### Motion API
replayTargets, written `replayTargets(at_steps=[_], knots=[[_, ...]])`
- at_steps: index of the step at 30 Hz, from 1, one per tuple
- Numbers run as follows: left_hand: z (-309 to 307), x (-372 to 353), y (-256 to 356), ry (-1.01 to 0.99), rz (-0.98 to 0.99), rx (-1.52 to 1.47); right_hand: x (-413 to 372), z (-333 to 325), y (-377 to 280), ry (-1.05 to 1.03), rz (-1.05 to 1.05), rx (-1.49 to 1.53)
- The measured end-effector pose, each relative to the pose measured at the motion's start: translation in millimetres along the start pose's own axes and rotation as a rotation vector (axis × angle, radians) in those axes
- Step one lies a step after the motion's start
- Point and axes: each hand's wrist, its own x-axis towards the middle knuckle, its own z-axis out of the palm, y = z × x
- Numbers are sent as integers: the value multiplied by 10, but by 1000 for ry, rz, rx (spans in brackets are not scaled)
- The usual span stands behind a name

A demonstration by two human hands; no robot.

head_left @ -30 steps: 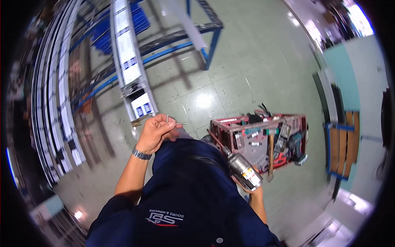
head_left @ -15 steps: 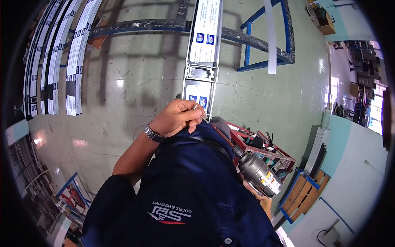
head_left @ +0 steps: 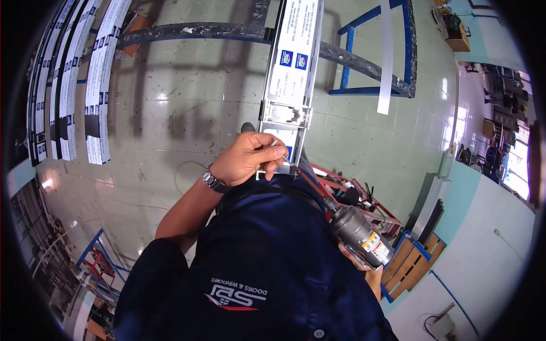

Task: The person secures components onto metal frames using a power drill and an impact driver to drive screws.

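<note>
My left hand (head_left: 259,154), with a metal watch (head_left: 215,180) at its wrist, pinches a small thin metal piece (head_left: 275,142) between thumb and fingers. It is over the near end of a long aluminium profile (head_left: 283,111) covered with white printed film. At my right side, my right hand (head_left: 354,258) grips a grey power driver (head_left: 363,230) from below, partly hidden by the tool. From its nose a long thin bit (head_left: 310,183) points up and left, its tip close by my left fingertips.
A paint-spattered trestle beam (head_left: 193,34) crosses under the profile. Other film-wrapped profiles (head_left: 102,91) stretch along the left. Below the profile to the right stands a red tool cart (head_left: 375,213) with assorted tools. A blue metal frame (head_left: 412,45) is at the upper right.
The profile appears shifted slightly right and down in view. My left hand has moved a little right with the metal piece, and the driver sits slightly right; both grips are unchanged.
</note>
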Motion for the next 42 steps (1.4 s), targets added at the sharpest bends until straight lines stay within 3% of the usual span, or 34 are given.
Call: replayTargets(at_steps=[3,5,12,14,15,16,19,22,25,27,35,38,40,42], knots=[[-21,53,-20,31,-20,26,72,-70,19,-17,-43,-14],[-51,95,-125,-39,-49,-174,108,-118,-14,-18,-21,-55],[192,382,-533,59,-167,-731,280,-233,-257,-16,48,-196],[311,435,-524,130,-221,-704,417,-232,-322,-47,236,58],[328,467,-546,133,-224,-706,454,-239,-340,-49,127,-171],[357,482,-573,133,-225,-707,496,-251,-388,-54,131,-176],[330,557,-558,151,-190,-728,668,-265,-565,-38,365,-55],[300,613,-515,180,-220,-778,785,-362,-592,-196,385,-246],[373,650,-447,293,-297,-840,924,-435,-678,-229,449,-194],[319,679,-505,243,-273,-874,1034,-487,-712,-293,519,-182],[225,677,-561,144,-238,-1006,1190,-639,-689,-279,425,-384],[254,444,-417,114,-194,-791,1527,-704,-732,-392,341,-417],[216,191,-259,347,65,332,1674,-656,-758,-426,333,-410],[62,88,-227,633,593,788,1719,-625,-715,-444,287,-480]])
